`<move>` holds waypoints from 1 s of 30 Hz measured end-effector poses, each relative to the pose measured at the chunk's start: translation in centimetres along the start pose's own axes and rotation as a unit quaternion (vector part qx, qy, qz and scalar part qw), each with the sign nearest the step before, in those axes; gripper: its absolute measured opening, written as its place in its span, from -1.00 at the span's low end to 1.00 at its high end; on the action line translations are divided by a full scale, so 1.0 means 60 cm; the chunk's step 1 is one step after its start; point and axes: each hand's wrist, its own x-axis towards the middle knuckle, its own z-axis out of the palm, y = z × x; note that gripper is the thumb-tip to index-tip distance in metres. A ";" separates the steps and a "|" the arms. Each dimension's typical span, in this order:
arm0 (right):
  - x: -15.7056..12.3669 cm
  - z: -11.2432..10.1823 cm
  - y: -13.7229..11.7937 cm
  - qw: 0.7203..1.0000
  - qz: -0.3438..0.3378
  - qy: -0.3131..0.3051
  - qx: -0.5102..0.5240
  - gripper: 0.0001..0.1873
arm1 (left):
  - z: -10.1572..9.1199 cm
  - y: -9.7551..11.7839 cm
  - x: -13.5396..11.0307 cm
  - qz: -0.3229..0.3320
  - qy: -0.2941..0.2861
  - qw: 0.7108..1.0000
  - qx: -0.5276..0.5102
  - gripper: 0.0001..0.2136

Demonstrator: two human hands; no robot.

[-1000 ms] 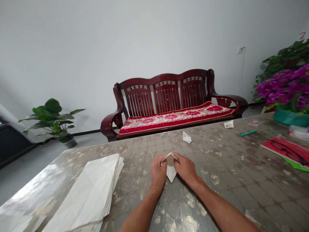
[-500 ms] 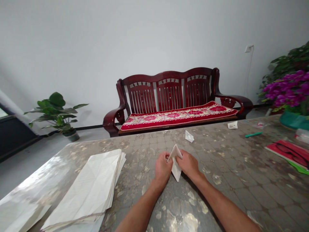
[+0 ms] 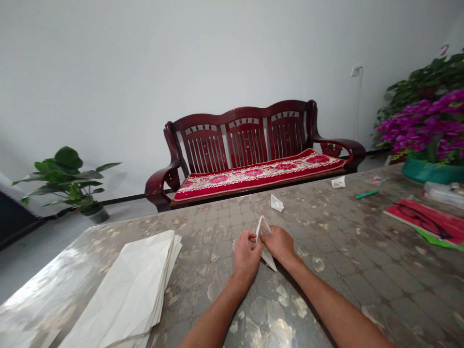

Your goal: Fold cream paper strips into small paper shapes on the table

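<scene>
A piece of folded white paper (image 3: pixel 264 227) stands between my two hands, just above the patterned tabletop. My left hand (image 3: pixel 247 253) pinches its left side, thumb and fingers closed on the paper. On the other side my right hand (image 3: pixel 280 244) grips it too, some fingers hidden behind or inside the fold. The paper has a pointed top, and a lower tip sticks out toward me under my right hand. Just beyond my hands sits a small folded paper boat (image 3: pixel 277 203). Another small folded paper piece (image 3: pixel 338 182) lies farther right.
At the left of the table (image 3: pixel 203 309) lies a stack of white paper sheets (image 3: pixel 123 285). To the right are a green pen (image 3: pixel 367 194), a red booklet (image 3: pixel 449 223) with glasses (image 3: pixel 424 216), and purple flowers in a teal pot (image 3: pixel 431 171). A wooden bench (image 3: pixel 239 116) stands behind.
The view has turned slightly right, so the surroundings sit farther left. The folded paper has turned and opened a little between my hands, its lower tip swinging right. Both hands keep hold.
</scene>
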 end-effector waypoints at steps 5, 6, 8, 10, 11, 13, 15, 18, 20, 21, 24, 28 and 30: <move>0.011 0.005 0.022 0.996 0.007 0.028 0.082 -0.83 | -0.011 0.001 -0.002 0.016 -0.040 0.995 -0.088 -0.84; 0.015 0.009 0.028 0.991 0.011 0.022 0.135 -0.83 | -0.016 0.001 -0.001 0.026 -0.056 0.991 -0.122 -0.80; 0.022 0.018 0.037 0.965 0.012 -0.001 0.261 -0.83 | -0.026 -0.003 0.004 0.034 -0.063 0.981 -0.181 -0.69; 0.026 0.025 0.040 0.939 0.001 -0.024 0.344 -0.80 | -0.033 -0.009 0.014 0.001 -0.040 0.976 -0.213 -0.58; 0.027 0.027 0.040 0.931 -0.007 -0.033 0.363 -0.77 | -0.035 -0.014 0.019 -0.031 -0.039 0.974 -0.222 -0.55; 0.025 0.028 0.039 0.921 -0.021 -0.047 0.387 -0.72 | -0.036 -0.023 0.030 -0.093 -0.078 0.965 -0.232 -0.53; 0.022 0.028 0.037 0.911 -0.032 -0.056 0.407 -0.69 | -0.034 -0.030 0.037 -0.124 -0.127 0.953 -0.244 -0.56; 0.021 0.029 0.038 0.905 -0.047 -0.058 0.419 -0.68 | -0.029 -0.035 0.040 -0.137 -0.131 0.949 -0.253 -0.63; 0.023 0.032 0.041 0.907 -0.054 -0.055 0.415 -0.68 | -0.027 -0.036 0.040 -0.141 -0.122 0.951 -0.246 -0.65; 0.025 0.034 0.043 0.909 -0.056 -0.053 0.410 -0.68 | -0.028 -0.036 0.041 -0.141 -0.120 0.953 -0.240 -0.66; 0.029 0.040 0.048 0.921 -0.057 -0.035 0.384 -0.73 | -0.034 -0.029 0.039 -0.126 -0.114 0.961 -0.217 -0.66; 0.026 0.051 0.049 0.939 -0.055 -0.004 0.340 -0.79 | -0.045 0.000 0.018 0.001 -0.066 0.997 -0.044 -0.53; 0.022 0.053 0.045 0.948 -0.072 0.011 0.309 -0.79 | -0.046 0.019 0.003 0.041 -0.052 0.996 0.057 -0.46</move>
